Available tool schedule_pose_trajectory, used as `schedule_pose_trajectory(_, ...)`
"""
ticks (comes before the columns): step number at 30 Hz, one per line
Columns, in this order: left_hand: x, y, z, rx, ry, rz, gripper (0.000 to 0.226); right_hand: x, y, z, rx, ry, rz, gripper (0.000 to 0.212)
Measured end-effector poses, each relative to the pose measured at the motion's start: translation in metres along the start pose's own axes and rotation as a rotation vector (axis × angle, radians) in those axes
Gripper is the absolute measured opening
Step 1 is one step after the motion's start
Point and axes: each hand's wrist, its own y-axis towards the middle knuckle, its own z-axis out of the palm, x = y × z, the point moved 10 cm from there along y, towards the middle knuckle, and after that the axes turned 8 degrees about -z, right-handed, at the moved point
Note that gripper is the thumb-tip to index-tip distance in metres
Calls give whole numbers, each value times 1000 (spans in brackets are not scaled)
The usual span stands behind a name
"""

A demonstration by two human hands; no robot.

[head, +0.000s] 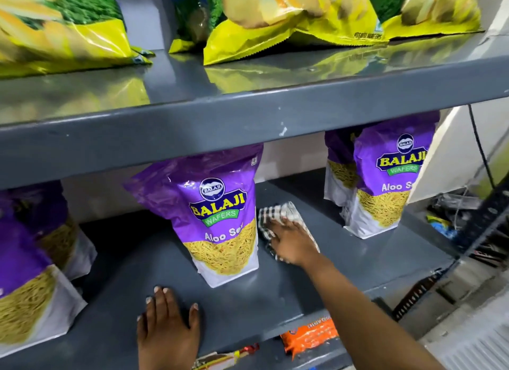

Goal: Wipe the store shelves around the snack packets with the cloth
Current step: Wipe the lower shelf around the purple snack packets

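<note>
My right hand [289, 243] presses a black-and-white checked cloth [278, 214] flat on the grey middle shelf [344, 248], just right of the centre purple Aloo Sev packet [217, 218]. My left hand [168, 323] rests palm down, fingers spread, on the shelf's front edge and holds nothing. Another purple packet [385, 182] stands upright to the right, with one more behind it. Further purple packets [24, 268] stand at the left.
The upper grey shelf [248, 89] overhangs closely and carries yellow-green wafer packets [289, 20]. Orange packets [308, 336] lie on the shelf below. Clutter and a black cable [479, 149] sit right of the rack beside a white wall.
</note>
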Motion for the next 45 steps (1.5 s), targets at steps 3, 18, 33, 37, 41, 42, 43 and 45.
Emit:
schedule_pose_trajectory(3,-1,3,5,17,-22,1,80,-7,45,2,60,-16,-1,56)
schedule_pose_trajectory(18,3,-7,-9,-80,-27,11,90,-66,11,-12,108,-112,311,69)
schedule_pose_trajectory(33,3,-10,-7,-13,-13,31,65,-90,-136,-35,-149,-54,291,75)
schedule_pose_trajectory(37,3,-11,-10,-9,-14,22,65,-133,-172,-54,-210,-51,417,44)
schedule_pose_trajectory(41,4,-9,-9,34,-3,28,65,-175,-193,-82,-294,-32,596,30)
schedule_pose_trajectory(42,4,-8,-9,46,0,38,65,-177,-194,-86,-297,-24,625,26)
schedule_pose_trajectory(43,3,-8,-9,60,-3,56,64,-179,-195,-87,-289,-16,642,22)
schedule_pose_trajectory(45,7,-9,-11,81,-11,113,63,-167,-190,-79,-269,32,639,18)
